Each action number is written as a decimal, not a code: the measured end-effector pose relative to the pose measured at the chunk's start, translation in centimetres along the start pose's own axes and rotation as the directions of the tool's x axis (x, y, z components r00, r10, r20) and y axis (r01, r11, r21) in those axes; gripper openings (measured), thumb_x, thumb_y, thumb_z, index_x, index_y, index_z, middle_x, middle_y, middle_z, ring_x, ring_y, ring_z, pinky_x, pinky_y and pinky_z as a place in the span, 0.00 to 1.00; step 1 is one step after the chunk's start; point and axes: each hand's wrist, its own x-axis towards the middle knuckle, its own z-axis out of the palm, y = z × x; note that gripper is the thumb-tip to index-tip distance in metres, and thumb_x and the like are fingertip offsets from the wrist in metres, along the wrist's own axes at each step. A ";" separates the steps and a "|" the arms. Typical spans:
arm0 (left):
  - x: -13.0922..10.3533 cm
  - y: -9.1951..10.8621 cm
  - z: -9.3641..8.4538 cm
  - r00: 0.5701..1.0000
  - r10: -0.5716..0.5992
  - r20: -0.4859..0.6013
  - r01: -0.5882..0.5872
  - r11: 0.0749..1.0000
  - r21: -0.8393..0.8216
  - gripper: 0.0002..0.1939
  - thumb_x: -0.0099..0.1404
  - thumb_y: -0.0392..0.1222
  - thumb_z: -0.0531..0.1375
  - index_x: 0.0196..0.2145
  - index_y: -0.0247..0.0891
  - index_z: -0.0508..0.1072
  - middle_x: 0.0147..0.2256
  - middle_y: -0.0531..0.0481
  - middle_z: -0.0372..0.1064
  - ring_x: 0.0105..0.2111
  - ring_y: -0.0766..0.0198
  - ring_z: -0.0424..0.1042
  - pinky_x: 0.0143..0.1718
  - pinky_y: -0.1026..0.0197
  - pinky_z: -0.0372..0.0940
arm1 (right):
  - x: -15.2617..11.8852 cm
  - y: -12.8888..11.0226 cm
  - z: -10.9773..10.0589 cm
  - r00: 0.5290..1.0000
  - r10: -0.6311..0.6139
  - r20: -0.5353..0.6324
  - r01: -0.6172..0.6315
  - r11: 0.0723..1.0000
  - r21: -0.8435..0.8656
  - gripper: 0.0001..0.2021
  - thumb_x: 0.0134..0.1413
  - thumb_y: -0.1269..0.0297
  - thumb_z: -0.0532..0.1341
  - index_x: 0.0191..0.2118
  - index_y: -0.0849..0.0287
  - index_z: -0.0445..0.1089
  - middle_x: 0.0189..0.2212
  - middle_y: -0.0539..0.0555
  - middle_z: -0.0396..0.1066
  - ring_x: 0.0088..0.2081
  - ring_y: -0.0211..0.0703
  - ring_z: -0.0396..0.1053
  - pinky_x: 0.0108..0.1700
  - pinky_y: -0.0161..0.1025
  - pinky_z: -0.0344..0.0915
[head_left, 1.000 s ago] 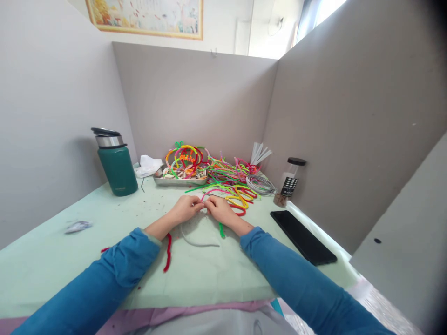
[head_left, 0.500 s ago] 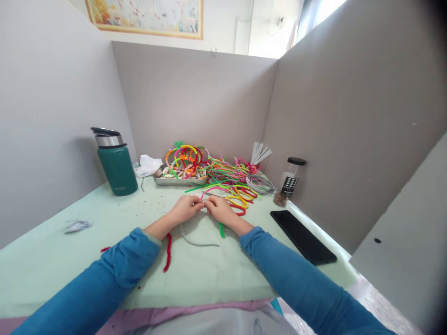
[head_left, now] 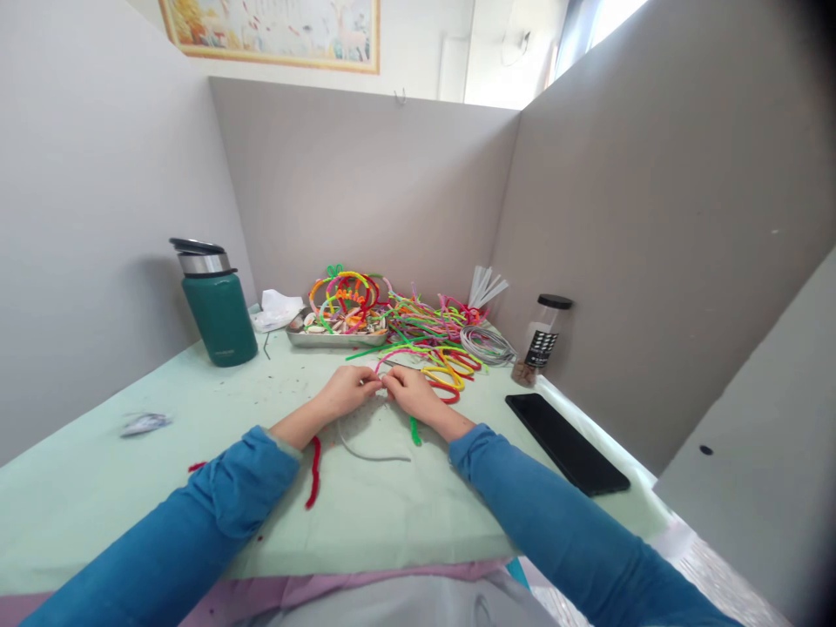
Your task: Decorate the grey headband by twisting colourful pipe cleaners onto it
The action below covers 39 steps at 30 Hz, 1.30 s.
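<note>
Fingertip to fingertip over the middle of the table, my left hand (head_left: 351, 389) and my right hand (head_left: 411, 392) are both pinched closed. What they hold is too small and covered to make out. A thin grey cord (head_left: 375, 457) curves out from below my left hand. Just behind the fingertips shows a pink pipe cleaner (head_left: 385, 357). By my right hand lie yellow pipe cleaner loops (head_left: 444, 376) and a short green piece (head_left: 414, 431). A red pipe cleaner piece (head_left: 314, 475) rests near my left wrist.
At the back stand a metal tray (head_left: 336, 340) of shells with pipe-cleaner shapes, a heap of pipe cleaners (head_left: 431, 318) and a grey cord coil (head_left: 487, 346). A green bottle (head_left: 222, 318) is left; a black-lidded jar (head_left: 541, 341) and phone (head_left: 565, 444) are right. Grey partitions surround the table.
</note>
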 end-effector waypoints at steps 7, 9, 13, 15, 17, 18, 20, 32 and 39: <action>-0.1 0.1 0.0 1.000 -0.001 -0.004 0.001 1.000 -0.005 0.16 0.57 0.48 0.52 0.31 0.35 0.74 0.24 0.51 0.70 0.24 0.67 0.64 0.27 0.67 0.55 | 0.0 0.2 0.1 1.000 -0.008 0.000 0.008 1.000 -0.005 0.11 0.53 0.67 0.51 0.22 0.61 0.62 0.20 0.47 0.62 0.25 0.33 0.57 0.28 0.31 0.49; 0.0 0.1 0.0 1.000 0.001 -0.003 -0.001 1.000 -0.003 0.16 0.57 0.48 0.52 0.31 0.35 0.74 0.25 0.51 0.70 0.25 0.67 0.64 0.27 0.67 0.55 | 0.1 0.3 0.1 1.000 -0.008 -0.001 0.008 1.000 -0.015 0.11 0.53 0.67 0.51 0.23 0.61 0.62 0.20 0.47 0.62 0.25 0.34 0.57 0.28 0.31 0.49; 0.0 0.0 0.0 1.000 0.001 0.001 -0.001 1.000 0.001 0.16 0.57 0.47 0.52 0.30 0.35 0.74 0.25 0.51 0.71 0.25 0.67 0.64 0.27 0.67 0.56 | 0.1 0.3 0.1 1.000 -0.010 0.002 0.010 1.000 -0.028 0.11 0.53 0.67 0.51 0.23 0.61 0.63 0.20 0.47 0.63 0.25 0.34 0.57 0.28 0.31 0.50; 0.1 0.0 0.0 1.000 0.001 0.002 -0.001 1.000 0.004 0.16 0.57 0.47 0.52 0.31 0.35 0.74 0.25 0.51 0.71 0.25 0.67 0.64 0.27 0.67 0.56 | 0.1 0.2 0.1 1.000 -0.010 0.005 0.011 1.000 -0.029 0.11 0.53 0.67 0.51 0.23 0.61 0.63 0.21 0.47 0.63 0.25 0.34 0.57 0.28 0.31 0.50; 0.0 0.1 0.0 1.000 0.001 0.001 -0.001 1.000 0.004 0.16 0.57 0.47 0.52 0.31 0.35 0.75 0.25 0.51 0.71 0.26 0.67 0.64 0.27 0.67 0.56 | 0.1 0.2 0.1 1.000 -0.014 0.003 0.014 1.000 -0.027 0.11 0.53 0.67 0.51 0.23 0.60 0.63 0.20 0.47 0.63 0.25 0.34 0.57 0.28 0.31 0.50; 0.0 0.1 0.0 1.000 0.002 0.003 -0.002 1.000 0.004 0.16 0.57 0.47 0.52 0.31 0.35 0.75 0.25 0.51 0.71 0.25 0.67 0.64 0.27 0.67 0.56 | 0.1 0.2 0.1 1.000 -0.015 0.002 0.015 1.000 -0.026 0.11 0.53 0.67 0.51 0.22 0.60 0.63 0.20 0.47 0.63 0.25 0.34 0.57 0.28 0.31 0.50; 0.0 0.2 0.0 1.000 0.000 0.004 0.000 1.000 0.005 0.15 0.57 0.47 0.52 0.30 0.35 0.75 0.25 0.51 0.71 0.25 0.67 0.64 0.27 0.67 0.55 | 0.1 0.2 0.1 1.000 -0.016 0.003 0.017 1.000 -0.022 0.11 0.53 0.68 0.51 0.22 0.60 0.63 0.20 0.48 0.63 0.25 0.34 0.57 0.28 0.31 0.50; 0.0 0.1 0.0 1.000 0.001 -0.005 -0.001 1.000 0.009 0.16 0.57 0.48 0.52 0.30 0.35 0.74 0.24 0.51 0.70 0.25 0.67 0.64 0.26 0.67 0.55 | 0.0 0.2 0.1 1.000 -0.013 0.006 0.013 1.000 -0.004 0.11 0.53 0.68 0.51 0.23 0.60 0.63 0.21 0.48 0.63 0.25 0.34 0.57 0.28 0.31 0.49; 0.0 0.1 0.0 1.000 0.005 0.004 -0.005 1.000 0.012 0.16 0.57 0.48 0.52 0.30 0.35 0.75 0.26 0.50 0.71 0.27 0.66 0.64 0.28 0.67 0.56 | 0.1 0.2 0.1 1.000 -0.008 0.005 0.008 1.000 -0.010 0.11 0.53 0.67 0.52 0.23 0.61 0.63 0.20 0.47 0.62 0.25 0.34 0.57 0.27 0.31 0.49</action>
